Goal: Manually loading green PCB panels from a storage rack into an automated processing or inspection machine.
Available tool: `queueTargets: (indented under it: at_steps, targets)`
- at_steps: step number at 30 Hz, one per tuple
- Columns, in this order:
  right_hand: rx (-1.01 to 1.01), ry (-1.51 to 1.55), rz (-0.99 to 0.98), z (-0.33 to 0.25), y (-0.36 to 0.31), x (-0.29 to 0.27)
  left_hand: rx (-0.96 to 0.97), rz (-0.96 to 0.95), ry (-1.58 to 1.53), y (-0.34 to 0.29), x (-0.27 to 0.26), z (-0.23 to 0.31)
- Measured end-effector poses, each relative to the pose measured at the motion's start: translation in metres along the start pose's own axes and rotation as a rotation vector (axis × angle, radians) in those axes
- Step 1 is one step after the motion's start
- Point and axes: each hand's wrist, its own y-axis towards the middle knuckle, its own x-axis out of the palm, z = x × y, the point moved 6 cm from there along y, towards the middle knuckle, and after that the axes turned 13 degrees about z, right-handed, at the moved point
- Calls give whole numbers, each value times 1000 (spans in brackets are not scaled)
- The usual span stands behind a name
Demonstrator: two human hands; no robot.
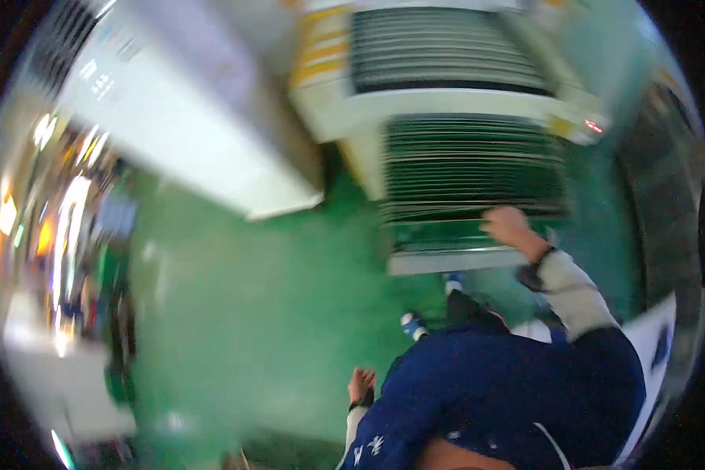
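My right hand (507, 225) reaches over the near end of a frame of dark parallel bars or rollers (478, 160), set low in a pale machine. Its fingers are bent together, and motion blur hides anything they may hold. Whether it touches the bars I cannot tell. Down at my left side hangs my left hand (361, 384), with nothing visible in it and its fingers loosely bent and a little apart. A pale front rail (466, 261) closes off the barred frame just in front of my feet.
A second barred section (446, 51) lies farther back, flanked by yellow-striped panels (321, 47). To the left stands a tall white cabinet (188, 133). Green floor (235, 313) stretches left of me, and a white panel (656, 352) is close at my right.
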Motion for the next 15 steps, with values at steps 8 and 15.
queueTargets:
  at_steps: [8, 15]
  targets:
    - [-36, -29, -164, 2, -25, 2, 151, -174, 207, -1, 88, 58]
    - [-241, 83, 30, -36, -29, -132, 107, -546, 235, 25, 160, 97]
